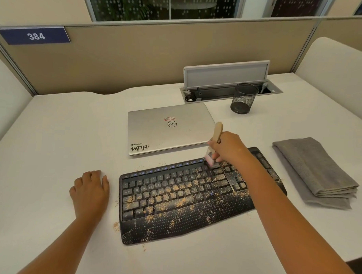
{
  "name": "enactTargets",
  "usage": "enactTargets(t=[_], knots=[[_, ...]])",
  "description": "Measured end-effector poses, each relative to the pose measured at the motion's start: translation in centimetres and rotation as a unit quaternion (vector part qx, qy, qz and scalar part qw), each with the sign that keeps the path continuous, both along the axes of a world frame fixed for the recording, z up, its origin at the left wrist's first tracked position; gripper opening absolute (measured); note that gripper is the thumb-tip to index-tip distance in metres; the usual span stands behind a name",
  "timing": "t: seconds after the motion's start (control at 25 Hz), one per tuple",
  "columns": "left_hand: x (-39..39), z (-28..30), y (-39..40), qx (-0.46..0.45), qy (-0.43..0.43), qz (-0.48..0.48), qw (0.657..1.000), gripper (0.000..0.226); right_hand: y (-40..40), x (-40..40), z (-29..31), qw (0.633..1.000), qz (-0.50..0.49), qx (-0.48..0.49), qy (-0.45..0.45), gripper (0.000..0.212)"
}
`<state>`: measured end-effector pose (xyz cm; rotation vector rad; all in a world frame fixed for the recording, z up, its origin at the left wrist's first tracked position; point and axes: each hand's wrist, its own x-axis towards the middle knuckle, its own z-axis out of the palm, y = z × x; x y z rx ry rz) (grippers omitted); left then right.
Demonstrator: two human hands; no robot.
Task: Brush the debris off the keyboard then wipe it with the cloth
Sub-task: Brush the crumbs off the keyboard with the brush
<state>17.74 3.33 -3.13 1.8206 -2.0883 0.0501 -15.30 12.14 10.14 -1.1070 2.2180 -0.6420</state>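
1. Keyboard, strewn with tan debris, lies near the desk front edge.
2. Left hand rests flat, relaxed, beside the keyboard's left end.
3. Right hand grips brush; bristles on the top key row.
4. Cloth folded toward the right edge.

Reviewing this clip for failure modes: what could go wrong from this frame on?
1. The brush in the right hand works the keyboard's far edge; debris may get flicked onto the closed laptop just behind.
2. Sweeping rightward could push crumbs onto the folded cloth, dirtying it before the wipe.
3. The left hand rests on the desk, not on the keyboard, so it might slide.
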Motion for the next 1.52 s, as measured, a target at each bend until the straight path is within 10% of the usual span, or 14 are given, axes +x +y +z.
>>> enactTargets(t=[1.16,1.52], knots=[[0.3,-0.5,-0.5,0.009,0.007,0.016,1.0,0.023,0.4,2.9,-1.6,0.998,0.068,-0.001,-0.004,0.038],[0.1,-0.2,-0.1,0.003,-0.007,-0.009,1.0,0.054,0.1,2.8,-1.8,0.997,0.078,0.003,0.02,0.036]])
